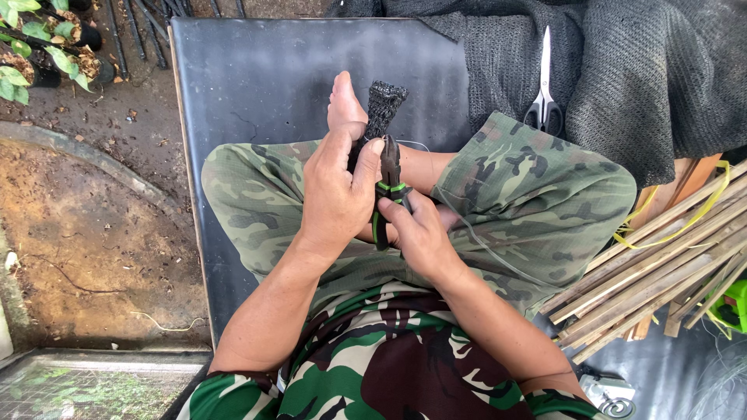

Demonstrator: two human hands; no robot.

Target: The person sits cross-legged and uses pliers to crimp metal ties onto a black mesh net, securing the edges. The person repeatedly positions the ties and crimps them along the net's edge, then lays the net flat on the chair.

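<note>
Black mesh netting, rolled into a tight bundle [383,105], is sticking up just above your left hand [336,190], which is clenching its lower end, while your right hand [420,233] is grasping the green-and-black handles of the pliers [388,187], whose nose is touching the bundle. Scissors [544,97] are lying well apart up and to the right of your hands on the grey netting [654,78], and bamboo slats [661,264] are lying off beyond your right hand
</note>
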